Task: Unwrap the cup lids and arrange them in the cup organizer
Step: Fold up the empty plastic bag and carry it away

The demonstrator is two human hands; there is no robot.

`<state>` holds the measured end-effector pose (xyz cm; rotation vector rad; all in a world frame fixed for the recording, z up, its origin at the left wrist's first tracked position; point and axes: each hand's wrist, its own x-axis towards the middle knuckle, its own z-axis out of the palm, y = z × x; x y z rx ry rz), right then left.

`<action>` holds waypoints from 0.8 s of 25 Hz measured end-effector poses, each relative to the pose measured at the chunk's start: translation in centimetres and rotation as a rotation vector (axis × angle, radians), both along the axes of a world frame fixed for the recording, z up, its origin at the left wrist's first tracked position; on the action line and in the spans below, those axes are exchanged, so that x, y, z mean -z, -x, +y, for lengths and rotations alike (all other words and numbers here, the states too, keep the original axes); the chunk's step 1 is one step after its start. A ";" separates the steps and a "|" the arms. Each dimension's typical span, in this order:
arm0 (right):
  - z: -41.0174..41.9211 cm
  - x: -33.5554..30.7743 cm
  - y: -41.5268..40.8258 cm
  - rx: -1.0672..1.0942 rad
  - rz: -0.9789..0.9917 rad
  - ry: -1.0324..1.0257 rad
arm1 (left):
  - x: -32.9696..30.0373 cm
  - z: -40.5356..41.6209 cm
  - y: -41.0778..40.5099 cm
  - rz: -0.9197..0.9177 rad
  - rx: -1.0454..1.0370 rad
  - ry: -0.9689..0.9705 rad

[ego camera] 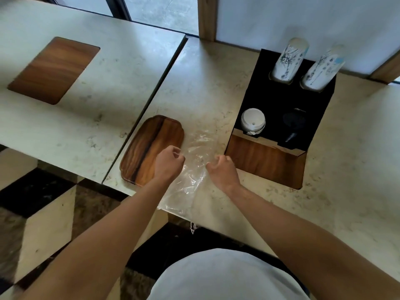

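A clear plastic wrapper [190, 169] lies flat and crumpled on the counter near its front edge, and nothing shows inside it. My left hand [170, 162] grips its left side with closed fingers. My right hand [223, 169] pinches its right side. To the right stands the black cup organizer [255, 92] with a wooden front. A stack of white lids [252, 121] fills its front left slot. A stack of black lids [293, 124] sits in the front right slot. Two stacks of printed paper cups [289, 59] lean in the back slots.
A wooden tray [149, 146] lies on the counter just left of the wrapper, under my left wrist. A second counter at the left has a wooden inset panel [54, 69]. A dark gap [164, 76] separates the two counters. Tiled floor shows below.
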<state>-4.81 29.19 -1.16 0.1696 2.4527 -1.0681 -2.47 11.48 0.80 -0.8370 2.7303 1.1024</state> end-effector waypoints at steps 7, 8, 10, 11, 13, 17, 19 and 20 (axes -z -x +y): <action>-0.8 1.0 -0.6 -0.046 -0.067 -0.025 | 1.4 -1.0 -1.2 -0.067 -0.030 -0.028; -0.9 1.2 -0.6 -0.047 -0.078 -0.031 | 1.6 -0.9 -1.3 -0.074 -0.035 -0.036; -1.0 1.4 -0.8 -0.052 -0.096 -0.033 | 1.9 -0.7 -1.4 -0.091 -0.041 -0.051; -1.0 1.5 -0.9 -0.053 -0.102 -0.029 | 2.1 -0.7 -1.5 -0.095 -0.042 -0.062; -1.0 1.7 -0.9 -0.027 -0.124 -0.023 | 2.3 -0.5 -1.4 -0.099 -0.043 -0.080; -0.4 1.5 -0.5 0.068 -0.206 0.100 | 2.7 -0.6 -0.8 -0.106 -0.076 -0.158; 0.2 1.5 -0.3 0.092 -0.221 0.158 | 2.7 -0.4 -0.4 -0.093 -0.103 -0.190; 0.6 1.4 -0.1 0.108 -0.220 0.181 | 2.6 -0.2 -0.1 -0.082 -0.113 -0.214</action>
